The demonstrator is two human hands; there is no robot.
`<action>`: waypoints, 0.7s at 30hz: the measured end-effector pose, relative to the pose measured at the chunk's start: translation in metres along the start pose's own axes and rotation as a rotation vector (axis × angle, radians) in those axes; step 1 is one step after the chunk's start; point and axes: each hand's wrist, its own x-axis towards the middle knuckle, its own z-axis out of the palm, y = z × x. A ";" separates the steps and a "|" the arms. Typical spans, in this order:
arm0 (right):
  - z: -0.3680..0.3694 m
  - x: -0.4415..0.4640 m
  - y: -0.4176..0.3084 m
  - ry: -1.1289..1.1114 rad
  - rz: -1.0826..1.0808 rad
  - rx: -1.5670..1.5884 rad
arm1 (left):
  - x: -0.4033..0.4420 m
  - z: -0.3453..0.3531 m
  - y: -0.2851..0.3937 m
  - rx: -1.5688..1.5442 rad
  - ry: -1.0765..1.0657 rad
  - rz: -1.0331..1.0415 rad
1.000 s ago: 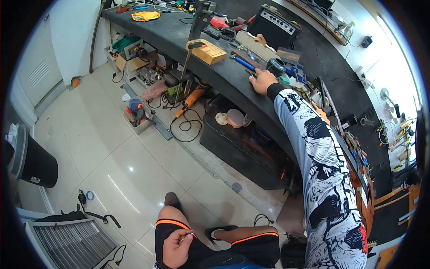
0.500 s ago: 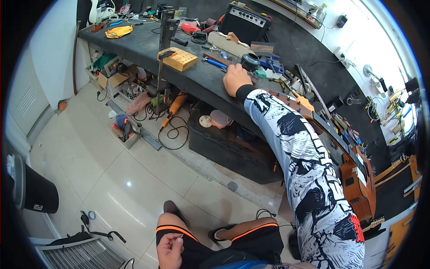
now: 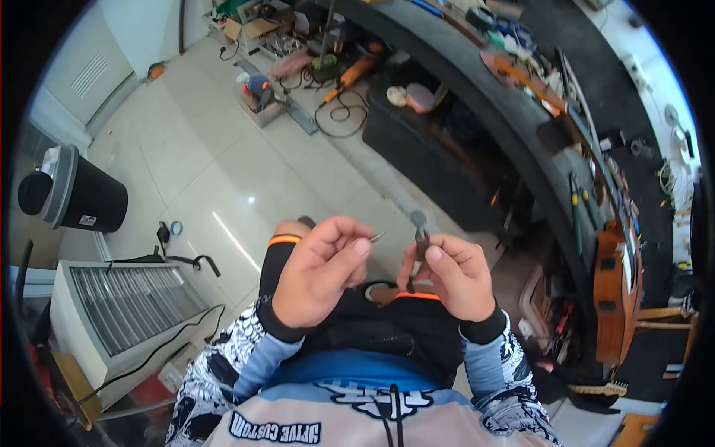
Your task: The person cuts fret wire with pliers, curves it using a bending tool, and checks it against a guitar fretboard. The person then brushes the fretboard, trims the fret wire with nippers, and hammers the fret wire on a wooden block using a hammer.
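Observation:
My left hand (image 3: 320, 272) is closed, thumb and forefinger pinching a small thin metal piece (image 3: 377, 238) whose tip sticks out to the right. Its exact kind is too small to make out. A little to the right, my right hand (image 3: 460, 277) grips a pair of pliers (image 3: 421, 240), a dark metal tool with its head pointing up and away from me. A gap separates the metal piece from the pliers' head. Both hands are above my lap, and part of the pliers' handles is hidden by my fingers.
A workbench (image 3: 402, 33) with tools curves along the right. An acoustic guitar body (image 3: 617, 320) stands at its near end. On the floor are a black bin (image 3: 93, 197), a slatted metal unit (image 3: 134, 305), an orange power tool (image 3: 350, 78) and a black case (image 3: 395, 138).
My right hand has come back from the bench to my lap, now holding pliers. My left hand has risen beside it with the small piece. The view has tilted down.

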 end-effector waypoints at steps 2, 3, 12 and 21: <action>0.002 -0.031 0.001 -0.028 0.055 0.205 | -0.004 0.008 -0.005 0.026 -0.095 -0.047; 0.002 -0.047 0.003 -0.072 0.099 0.392 | -0.009 0.012 -0.010 0.041 -0.189 -0.070; -0.007 -0.109 0.011 -0.247 0.026 0.506 | -0.032 0.053 -0.029 -0.043 -0.454 -0.164; -0.007 -0.121 0.009 -0.302 -0.015 0.505 | -0.049 0.067 -0.027 0.031 -0.449 -0.178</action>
